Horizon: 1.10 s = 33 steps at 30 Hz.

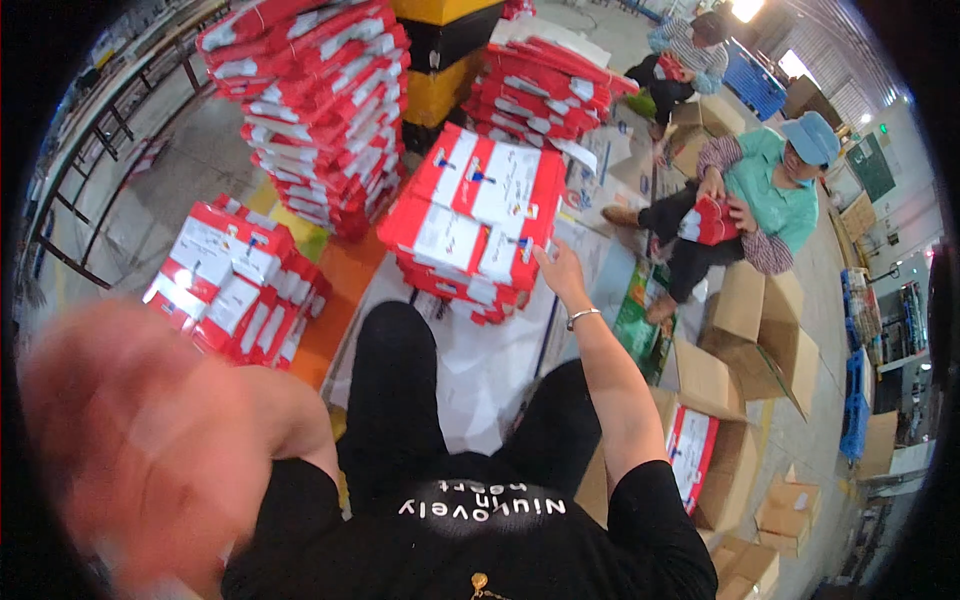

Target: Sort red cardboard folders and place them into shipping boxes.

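Observation:
In front of my knees stands a stack of flat red-and-white printed packs (475,215), with blue marks on its top face. My right hand (562,272), with a bracelet at the wrist, touches the stack's right side near the front corner. Its fingers look extended along the edge rather than wrapped round a pack. Close to the camera at the left, my left hand (140,430) is raised and heavily smeared, so its fingers and anything in them cannot be made out. A lower stack of similar packs (225,280) lies beyond it.
A tall leaning pile of red-and-white packs (310,110) rises behind, with another pile (545,85) to its right. A seated person (770,190) handles a red-and-white piece at the right; another person (690,60) sits farther back. Open cardboard boxes (765,330) line my right side.

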### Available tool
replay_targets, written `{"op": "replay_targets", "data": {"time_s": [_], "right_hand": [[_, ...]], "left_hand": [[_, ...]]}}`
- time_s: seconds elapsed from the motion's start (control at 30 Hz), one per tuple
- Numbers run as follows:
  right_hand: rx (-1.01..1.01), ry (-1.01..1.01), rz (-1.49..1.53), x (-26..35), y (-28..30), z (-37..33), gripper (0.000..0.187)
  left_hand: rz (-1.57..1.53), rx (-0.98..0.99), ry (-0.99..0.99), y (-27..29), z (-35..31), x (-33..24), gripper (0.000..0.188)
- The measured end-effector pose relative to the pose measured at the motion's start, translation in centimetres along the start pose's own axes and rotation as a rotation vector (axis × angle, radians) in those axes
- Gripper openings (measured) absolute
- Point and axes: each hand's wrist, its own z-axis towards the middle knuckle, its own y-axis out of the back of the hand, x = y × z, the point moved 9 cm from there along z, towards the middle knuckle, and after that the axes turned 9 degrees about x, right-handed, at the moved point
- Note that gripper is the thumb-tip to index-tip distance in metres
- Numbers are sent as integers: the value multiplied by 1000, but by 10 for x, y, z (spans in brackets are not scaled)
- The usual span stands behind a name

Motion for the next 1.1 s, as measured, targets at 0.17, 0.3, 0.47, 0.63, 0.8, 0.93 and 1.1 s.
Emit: {"op": "replay_targets", "data": {"time_s": [0.17,0.3,0.47,0.63,0.8,0.93,1.1], "right_hand": [[105,-359,68,-92,-15,48,83],[23,-586,-42,-60,-28,55,89],[60,-560,135,-83,-33,74,84],[200,-582,953,-81,-53,75,61],[151,-545,1172,-63,-31,79,49],[-105,-346,1025,-55,15,65,39],[-281,24,1118,-29,119,-2,46]], "left_hand": [[407,543,1379,-58,-290,188,37],[631,920,1357,12,-452,218,65],[787,1152,1661,8,-543,261,111],[829,1297,1885,-1,-579,285,116],[669,1297,2035,22,-607,322,114],[653,1291,2107,24,-628,339,117],[594,980,2198,38,-654,362,103]]}}
